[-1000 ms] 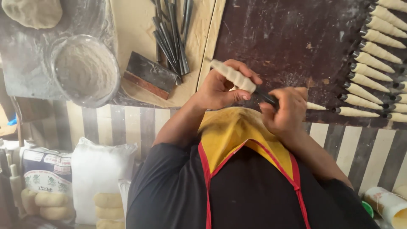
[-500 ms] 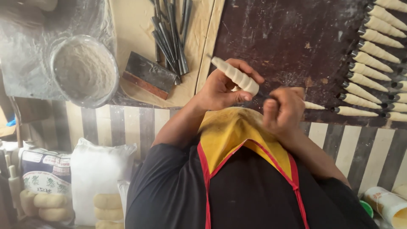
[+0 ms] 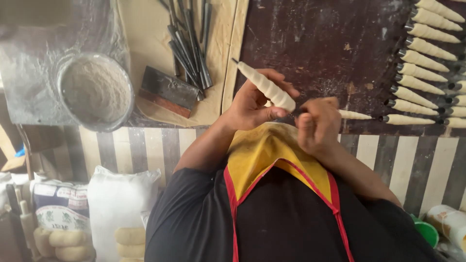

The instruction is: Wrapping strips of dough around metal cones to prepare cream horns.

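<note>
— What's nearest the camera?

— A yellow apron (image 3: 272, 155) with red straps over a dark shirt. Just past it, both hands meet above the edge of the counter (image 3: 145, 29).

— What is the left hand doing?

— The left hand (image 3: 255, 104) grips a dough-wrapped cone (image 3: 267, 87), its fingers (image 3: 281, 77) curled over the wide end and the thumb pressed along the underside. The cone tilts, its metal tip pointing up and to the left.

— And the right?

— The right hand (image 3: 318, 123) is bunched at the cone's wide end, fingers pressed together as if pinching a bit of dough; what exactly sits between them I cannot tell.

— What lies around them?

— Just beside the right hand, a finished wrapped cone (image 3: 354, 115) lies on the dark baking tray (image 3: 330, 39). Further right, a row of wrapped cones (image 3: 422, 73) runs up the tray's edge, each lying on its side.

— And to the left?

— A dough scraper with a wooden handle (image 3: 167, 91) rests on the counter, a bundle of bare metal cones (image 3: 189, 43) above it. Further left stands a metal bowl of flour (image 3: 96, 91). Below the counter's striped front, white sacks (image 3: 116, 204) stand on the floor.
</note>
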